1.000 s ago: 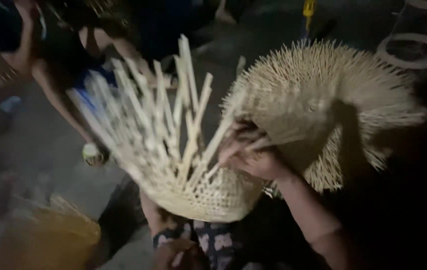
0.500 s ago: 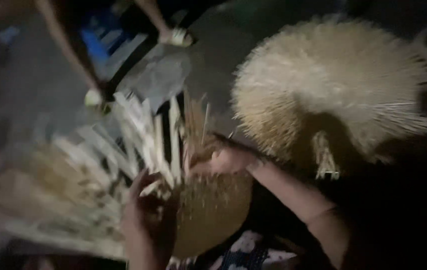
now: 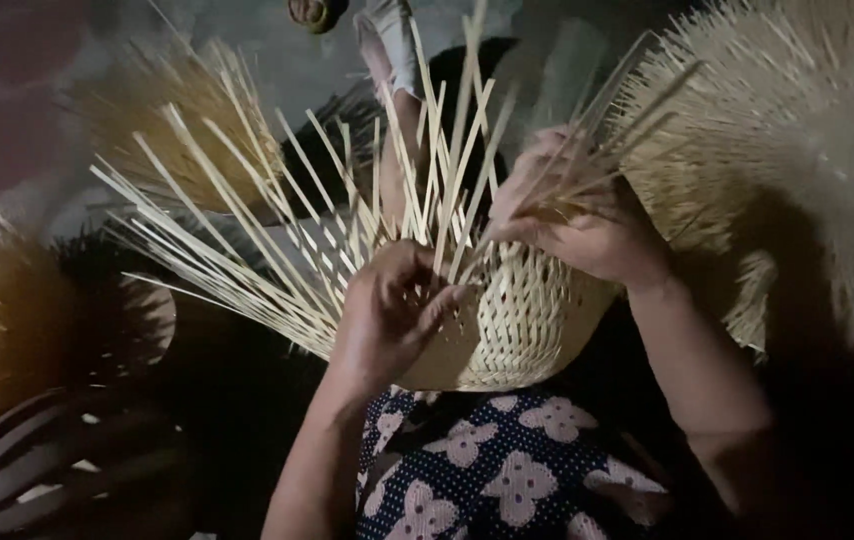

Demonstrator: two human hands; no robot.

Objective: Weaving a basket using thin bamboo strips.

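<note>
Dim concrete floor [image 3: 277,60], finished baskets around. Left hand [image 3: 387,315] fingers pinch a strip at the half-woven basket [image 3: 517,320] on the lap; right hand [image 3: 577,225] clasps upright splints [image 3: 447,170], seemingly keeping them apart for weaving.

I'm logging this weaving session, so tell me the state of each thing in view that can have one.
Half-woven pale bamboo-strip basket: unfinished, base woven, on the lap.
Loose upright bamboo strips: unwoven, fanned outward.
Left hand: gripping the basket's woven wall.
Right hand: closed around a bunch of strips.
Large pale woven bamboo piece: bristling with free strip ends, lying to the right.
Blue flower-print cloth: draped over the lap.
</note>
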